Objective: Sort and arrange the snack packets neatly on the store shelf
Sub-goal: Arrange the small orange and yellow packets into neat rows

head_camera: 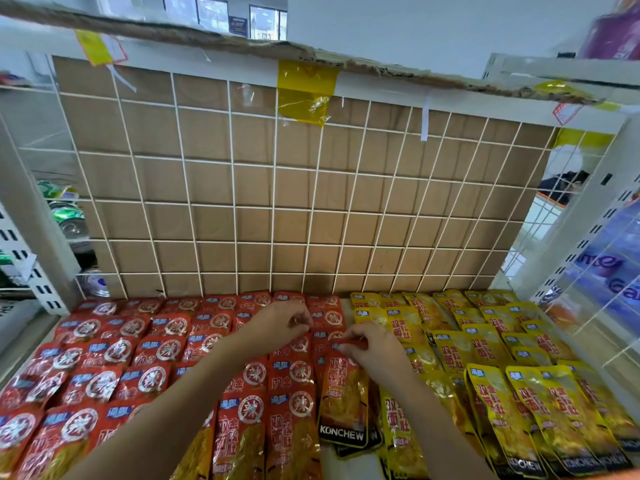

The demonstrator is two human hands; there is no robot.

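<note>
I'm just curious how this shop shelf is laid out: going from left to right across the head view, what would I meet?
Left to right: cans → red packets → yellow packets → blue packs.

Your head camera looks forward and down, close over the snack packets, facing the wire-grid back panel.

Glossy red foil snack packets lie flat in overlapping rows on the left of the shelf, yellow foil ones on the right, one black-banded red packet lying along their border.
</note>
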